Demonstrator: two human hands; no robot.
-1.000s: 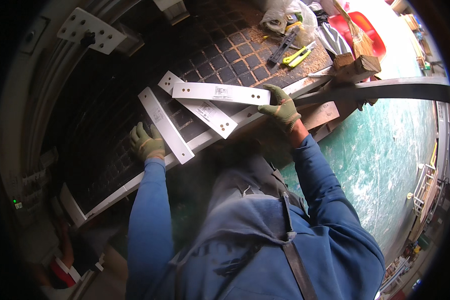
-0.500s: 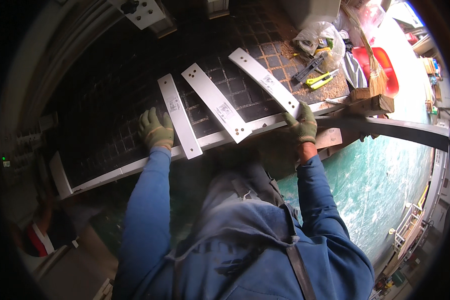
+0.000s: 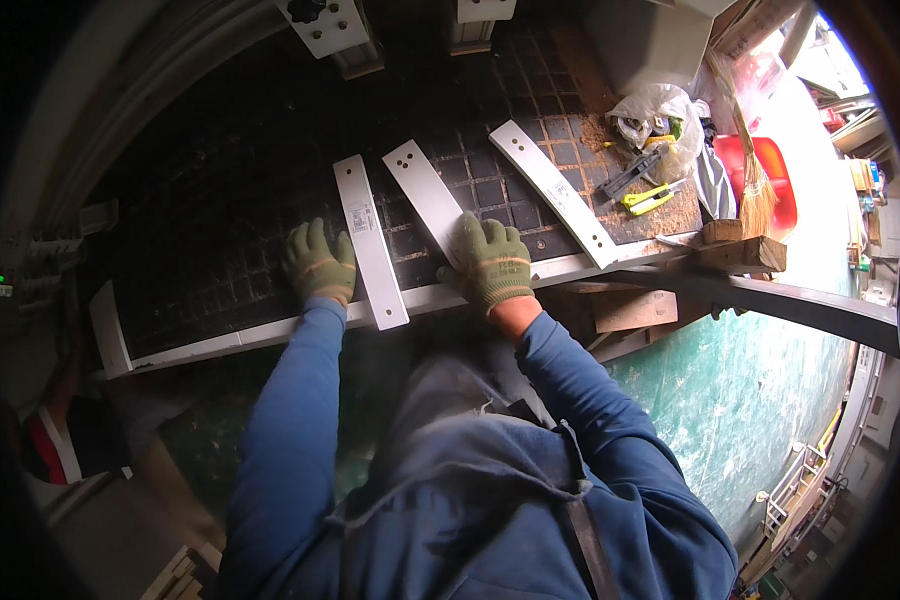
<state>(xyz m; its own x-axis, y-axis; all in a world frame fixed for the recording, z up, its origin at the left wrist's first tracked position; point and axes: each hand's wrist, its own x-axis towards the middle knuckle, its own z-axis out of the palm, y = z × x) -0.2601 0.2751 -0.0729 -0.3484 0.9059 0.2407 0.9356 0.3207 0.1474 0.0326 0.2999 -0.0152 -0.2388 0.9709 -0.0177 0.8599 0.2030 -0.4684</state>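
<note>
Three long white boards with small holes near their ends lie slanted across a dark gridded machine bed [image 3: 270,200]. My left hand [image 3: 320,262], in a green work glove, rests on the bed with its fingers spread. Its thumb is close against the long edge of the left white board [image 3: 372,240]. My right hand [image 3: 492,262], gloved alike, covers the near end of the middle white board [image 3: 422,185], thumb at one long edge and fingers along the other. Apart from both hands lies the right white board [image 3: 555,195], its near end over the bed's front rim.
At the right corner, a yellow utility knife [image 3: 652,198], a dark grey tool [image 3: 632,175] and a plastic bag [image 3: 660,112] lie among sawdust. A straw broom [image 3: 755,195] leans by a red bin [image 3: 785,180]. Clamp-like blocks [image 3: 325,28] hang over the bed's far side.
My right hand has left the near end of the right board and moved left onto the middle board. My left hand stays beside the left board. The whole view has shifted slightly.
</note>
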